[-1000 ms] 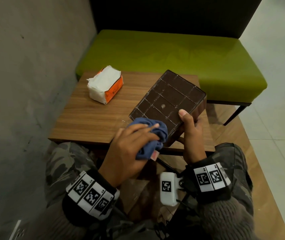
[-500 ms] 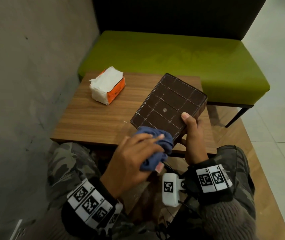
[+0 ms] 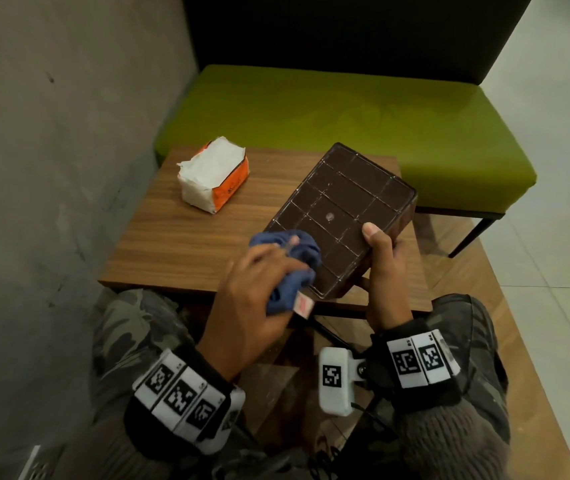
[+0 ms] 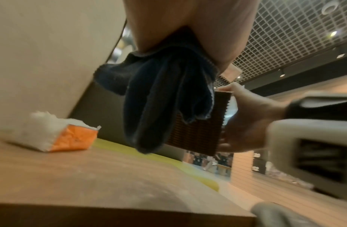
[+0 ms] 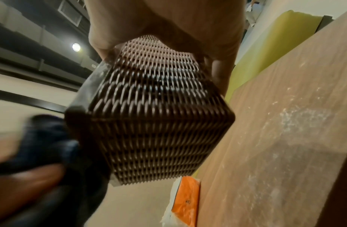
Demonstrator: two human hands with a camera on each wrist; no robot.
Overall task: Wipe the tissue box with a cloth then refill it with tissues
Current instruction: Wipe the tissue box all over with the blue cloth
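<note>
A dark brown tissue box (image 3: 340, 216) is held tilted above the near right part of a small wooden table (image 3: 186, 244), its flat underside turned up toward the person. That underside is smooth, hard plastic, divided by raised ribs into a grid of rectangles with a small round mark at the centre. The right wrist view shows its sides moulded in a woven, wicker-like pattern with rounded corners.

The right hand (image 3: 382, 268) grips the box's near right corner, thumb on top and fingers curled round the side. The left hand (image 3: 259, 292) is closed around a bunched dark blue cloth (image 3: 290, 254), soft and folded, with a small pink label hanging from it, pressed against the box's near left corner.

Judging by this, wiping is under way and the refill has not begun. A pack of tissues (image 3: 212, 174), a soft white block in torn orange plastic wrap, lies untouched at the far left of the table, well apart from the box. Whether the other faces are already clean cannot be told.

Pale dust streaks the table's wood grain. Behind it stands a green cushioned bench (image 3: 345, 112) with a dark back; a rough grey wall (image 3: 51, 133) is at left.
</note>
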